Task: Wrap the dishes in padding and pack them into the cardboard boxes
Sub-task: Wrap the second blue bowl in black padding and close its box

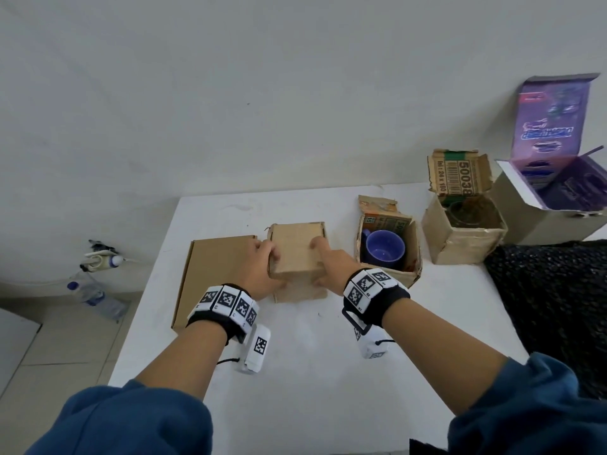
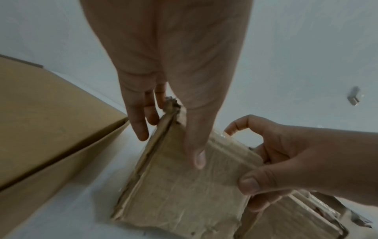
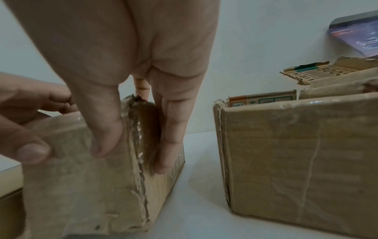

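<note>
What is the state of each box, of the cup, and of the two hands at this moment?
small cardboard box: flaps closed, held by both hands.
left hand: grips the box's left side, thumb on top.
right hand: grips its right side, thumb on top.
flat cardboard box: closed, lying on the table.
blue cup: unwrapped, inside an open box.
barcode box: open, flap up.
purple box: open, lid up.

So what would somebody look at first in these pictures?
Probably the two hands, left hand and right hand, gripping a closed brown box from both sides at the middle of the white table. Next, the blue mug sitting inside the open box just right of it. Then the purple box with its lid up at the far right.
</note>
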`<state>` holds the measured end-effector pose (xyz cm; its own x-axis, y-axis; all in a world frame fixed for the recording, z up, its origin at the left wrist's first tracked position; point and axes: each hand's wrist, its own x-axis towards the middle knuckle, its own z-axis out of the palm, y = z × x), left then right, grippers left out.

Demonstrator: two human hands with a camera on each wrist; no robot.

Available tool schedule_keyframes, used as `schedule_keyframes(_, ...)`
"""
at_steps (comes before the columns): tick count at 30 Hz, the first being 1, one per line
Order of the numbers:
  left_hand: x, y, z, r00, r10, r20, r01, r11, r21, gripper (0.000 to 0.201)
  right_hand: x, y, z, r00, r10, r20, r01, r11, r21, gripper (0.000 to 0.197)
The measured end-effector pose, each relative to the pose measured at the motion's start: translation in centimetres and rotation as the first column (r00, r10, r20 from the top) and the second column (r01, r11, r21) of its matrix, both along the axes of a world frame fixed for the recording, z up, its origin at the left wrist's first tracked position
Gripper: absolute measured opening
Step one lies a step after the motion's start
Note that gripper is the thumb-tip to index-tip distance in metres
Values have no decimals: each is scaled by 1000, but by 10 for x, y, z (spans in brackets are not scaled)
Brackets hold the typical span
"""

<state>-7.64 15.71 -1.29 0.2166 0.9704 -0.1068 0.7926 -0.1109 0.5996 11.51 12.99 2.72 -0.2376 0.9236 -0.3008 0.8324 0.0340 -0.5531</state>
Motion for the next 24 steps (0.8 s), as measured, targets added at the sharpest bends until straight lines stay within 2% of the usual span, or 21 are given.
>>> schedule_keyframes(5,16,-16,14,984,61,-167,-70,996,-52,48,21,-15,9,996,86,8,-87,996,18,48)
schedule_keyframes(8,44,-26,36,943,158,-294,-145,987,65,39,57,-23,24,996,72,-50,-68,994,86,44)
schedule_keyframes(10,77,-35,56,931,192,-311,-157,978,136,43,93,-32,36,993,49,-107,-36,992,118,42)
schedule_keyframes(12,120,-46,74,947,181,-263,-141,976,165,44,137,-44,48,993,19,-115,-3,990,138,38)
schedule_keyframes(15,195,-58,87,981,91,-173,-61,983,171,37,212,-63,62,999,-17,-42,23,989,148,34)
schedule_keyframes(19,298,-76,90,982,-71,-173,98,983,156,31,311,-90,71,991,-134,21,129,982,141,29)
schedule_keyframes(22,370,-92,82,978,-178,-107,189,977,100,30,381,-114,69,970,-231,71,218,964,152,30)
schedule_keyframes(24,411,-103,70,970,-237,-51,237,971,5,30,424,-129,58,946,-304,110,291,949,124,30)
